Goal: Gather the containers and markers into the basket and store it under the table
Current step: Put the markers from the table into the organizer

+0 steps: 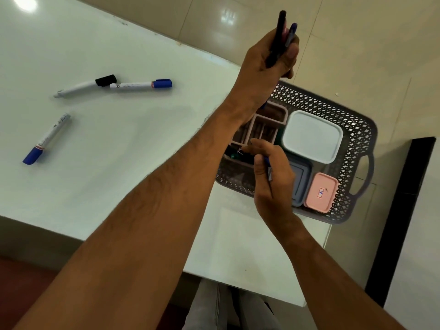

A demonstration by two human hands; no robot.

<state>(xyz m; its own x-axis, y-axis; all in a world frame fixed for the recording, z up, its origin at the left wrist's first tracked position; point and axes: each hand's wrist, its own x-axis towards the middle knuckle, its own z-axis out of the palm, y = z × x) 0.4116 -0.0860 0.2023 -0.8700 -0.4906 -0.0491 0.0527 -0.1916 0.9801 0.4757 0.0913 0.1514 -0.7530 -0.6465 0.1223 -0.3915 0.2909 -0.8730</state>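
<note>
Head view: left hand grips a bundle of markers above the basket at 3 o'clock; right hand is closed on another marker. Three loose markers lie on the tabletop at 9 o'clock; they look light, stiff and smooth, best pinched mid-barrel.

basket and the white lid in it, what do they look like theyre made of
Basket: looks like moulded plastic, grey-purple, matte; its walls are a regular pierced lattice with a cut-out handle. White lid: probably plastic too, smooth with a soft sheen, rounded corners and a raised rim.
</note>
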